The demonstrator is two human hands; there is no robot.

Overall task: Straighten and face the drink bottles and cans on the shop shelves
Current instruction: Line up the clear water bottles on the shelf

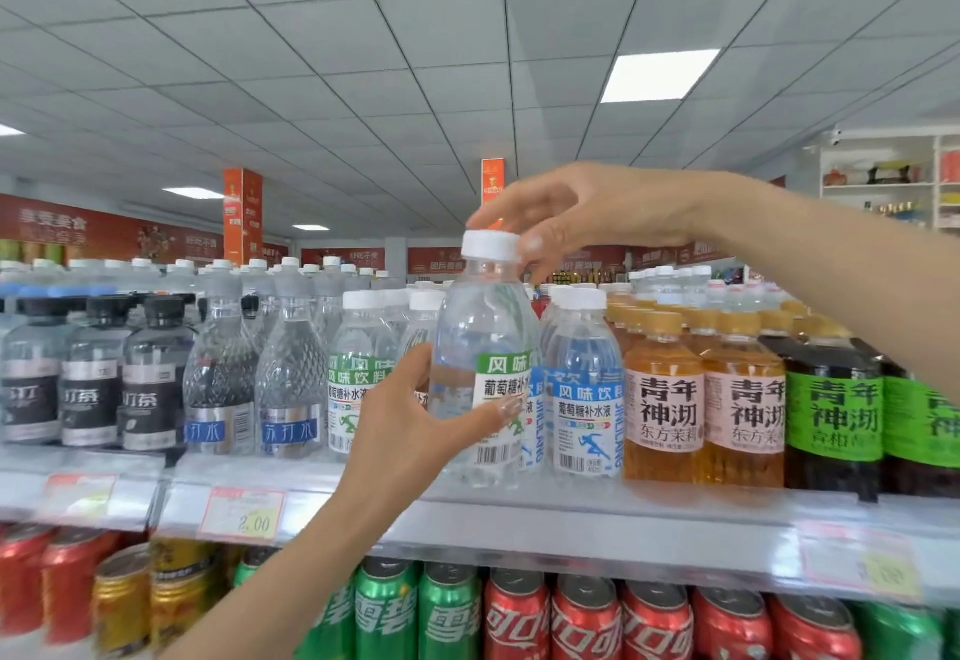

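A clear bottle with a green label and white cap (485,363) stands at the front edge of the top shelf (571,519), its label turned partly to the right. My left hand (415,430) grips its lower body from the left, thumb across the label. My right hand (576,215) pinches the white cap from above. Beside it stand a blue-label bottle (584,389) on the right and more green-label bottles (358,373) on the left.
Black-label bottles (93,373) and clear soda-water bottles (291,373) fill the shelf's left. Amber tea bottles (665,399) and dark green-label bottles (831,410) stand on the right. Below are red cans (587,618), green cans (447,612) and gold cans (122,597). A price tag (244,514) hangs on the rail.
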